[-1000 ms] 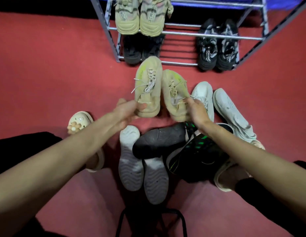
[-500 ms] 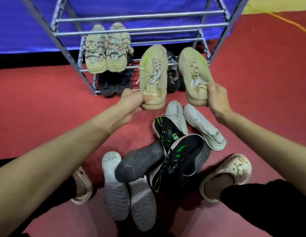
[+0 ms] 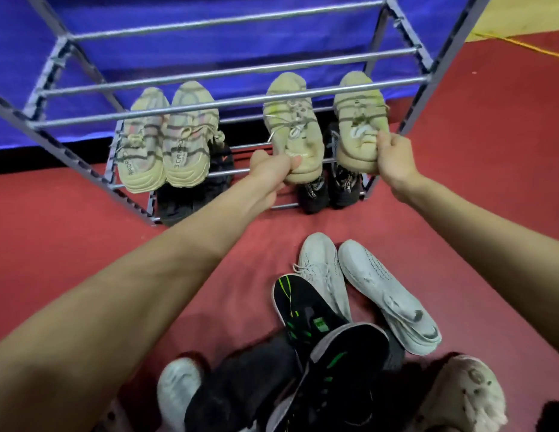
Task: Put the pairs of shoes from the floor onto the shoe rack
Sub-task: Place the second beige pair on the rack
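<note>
Mid-placement: left hand (image 3: pixel 273 168) pinches one tan sneaker (image 3: pixel 292 127) by the heel, right hand (image 3: pixel 393 152) grips the other sneaker (image 3: pixel 359 120), both poked into the shoe rack (image 3: pixel 228 79) beside a tan pair (image 3: pixel 166 138). Next I'd guess: lower them onto the bars, let go. Half a second ago they were just outside the rack.

Shoe rack (image 3: pixel 234 98), 12 o'clock: middle shelf carries one pair of sneakers (image 3: pixel 167 141) at 11 o'clock. To their right, two sneakers are held at that shelf, one (image 3: pixel 292 132) in the left hand (image 3: pixel 272 169), the other (image 3: pixel 359 120) in the right hand (image 3: pixel 393 157). Bottom shelf: one pair (image 3: pixel 194 194) beneath the left pair, another (image 3: pixel 329 188) beneath the held sneakers. Floor (image 3: pixel 85 229), 5 to 6 o'clock: heap of shoes (image 3: pixel 328 322) before the rack.
</note>
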Available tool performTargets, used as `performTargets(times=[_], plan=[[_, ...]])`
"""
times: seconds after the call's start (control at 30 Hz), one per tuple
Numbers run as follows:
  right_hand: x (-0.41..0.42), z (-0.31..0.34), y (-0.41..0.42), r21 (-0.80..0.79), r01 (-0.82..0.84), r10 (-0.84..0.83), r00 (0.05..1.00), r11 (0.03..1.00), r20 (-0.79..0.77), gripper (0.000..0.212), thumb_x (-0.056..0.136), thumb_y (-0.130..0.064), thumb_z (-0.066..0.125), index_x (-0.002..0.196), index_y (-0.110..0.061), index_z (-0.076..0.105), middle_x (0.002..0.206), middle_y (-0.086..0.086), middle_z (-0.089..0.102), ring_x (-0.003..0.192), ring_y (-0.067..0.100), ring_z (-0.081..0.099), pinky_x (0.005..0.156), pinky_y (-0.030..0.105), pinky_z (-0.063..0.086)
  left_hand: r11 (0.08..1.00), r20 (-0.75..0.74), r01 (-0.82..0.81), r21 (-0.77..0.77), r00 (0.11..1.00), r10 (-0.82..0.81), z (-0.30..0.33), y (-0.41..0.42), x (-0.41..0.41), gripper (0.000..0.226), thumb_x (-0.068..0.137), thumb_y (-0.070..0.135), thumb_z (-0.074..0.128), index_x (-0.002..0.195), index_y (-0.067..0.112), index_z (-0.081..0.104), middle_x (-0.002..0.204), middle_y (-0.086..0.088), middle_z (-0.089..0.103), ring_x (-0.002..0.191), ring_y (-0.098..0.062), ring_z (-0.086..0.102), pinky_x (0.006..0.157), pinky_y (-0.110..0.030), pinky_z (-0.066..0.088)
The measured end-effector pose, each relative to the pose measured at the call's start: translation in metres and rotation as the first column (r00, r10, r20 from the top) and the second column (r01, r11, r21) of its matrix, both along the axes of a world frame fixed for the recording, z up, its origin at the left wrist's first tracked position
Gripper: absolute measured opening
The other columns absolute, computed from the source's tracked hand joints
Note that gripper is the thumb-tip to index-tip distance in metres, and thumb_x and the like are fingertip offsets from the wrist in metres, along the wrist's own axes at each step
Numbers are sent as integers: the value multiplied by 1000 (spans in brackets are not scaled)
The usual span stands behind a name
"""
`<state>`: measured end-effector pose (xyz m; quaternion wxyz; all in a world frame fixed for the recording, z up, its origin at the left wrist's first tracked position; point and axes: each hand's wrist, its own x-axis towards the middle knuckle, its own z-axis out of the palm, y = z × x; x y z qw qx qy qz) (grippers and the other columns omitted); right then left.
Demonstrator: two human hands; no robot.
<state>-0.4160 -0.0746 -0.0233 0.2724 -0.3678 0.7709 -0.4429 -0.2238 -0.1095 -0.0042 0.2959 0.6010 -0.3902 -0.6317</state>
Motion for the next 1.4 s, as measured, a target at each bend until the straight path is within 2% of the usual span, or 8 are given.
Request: performTargets(times=[0.17,0.37,0.53,0.73,0.83,0.93,1.13,1.4], plan=[[-18,-9,-37,-9,0,0,1000,1000,18,31,99,-16,32,97,-4,60,97,14,60,89,22,53,70,33,44,999,9,33,-33,999,-32,-18,-34,-18,44,84,7,65,126,-2,54,122,-14,66,107,-22,66,91,-38,56],[-21,-19,-51,8,-11,10,999,1000,42,37,95,-10,31,112,2,61,115,15,65,108,28,60,98,38,48,996,40,68,-55,997,-66,-32,-46,-28,44,85,7,66,125,-4,54,122,-14,66,111,-23,65,97,-39,54],[-25,-22,-51,48,-46,43,996,998,77,33,96,-17,34,104,-1,61,96,12,60,88,25,55,64,30,41,1000,-33,19,-15,999,-20,-33,-50,-43,44,87,4,63,128,-3,49,127,-13,63,112,-23,64,90,-34,56],[-16,-21,-36,99,-122,128,990,988,-57,44,99,-33,32,119,2,52,125,20,57,118,33,53,101,41,43,999,-55,-10,31,998,12,-29,-48,-50,43,91,10,61,131,-2,49,127,-15,63,102,-23,67,68,-28,57],[-7,-20,-22,109,-95,113,977,990,-178,42,100,-32,31,125,0,43,133,22,46,123,32,43,94,30,33,997,-37,26,69,999,-23,-27,-40,-50,48,96,29,55,135,2,46,128,-12,62,108,-29,65,62,-30,57],[4,-20,-7,140,-121,152,961,983,-233,39,99,-27,33,128,-1,40,132,23,45,121,35,42,93,30,33,997,43,77,25,996,-78,-22,-30,-43,46,99,38,43,134,8,46,111,-8,61,93,-27,63,63,-31,55],[33,-26,51,168,-185,227,931,968,-286,43,94,-17,41,134,0,38,129,24,47,124,33,41,97,28,30,982,243,165,-96,960,-137,-22,19,-3,25,93,9,46,116,11,55,101,-4,59,80,-19,62,74,-35,55],[77,-65,161,628,-484,656,753,610,-58,46,91,-24,55,127,3,47,117,27,60,115,36,52,93,36,40,920,264,318,228,890,-373,-58,159,66,21,95,-1,40,89,12,56,78,-3,56,61,-11,51,56,-22,41]])
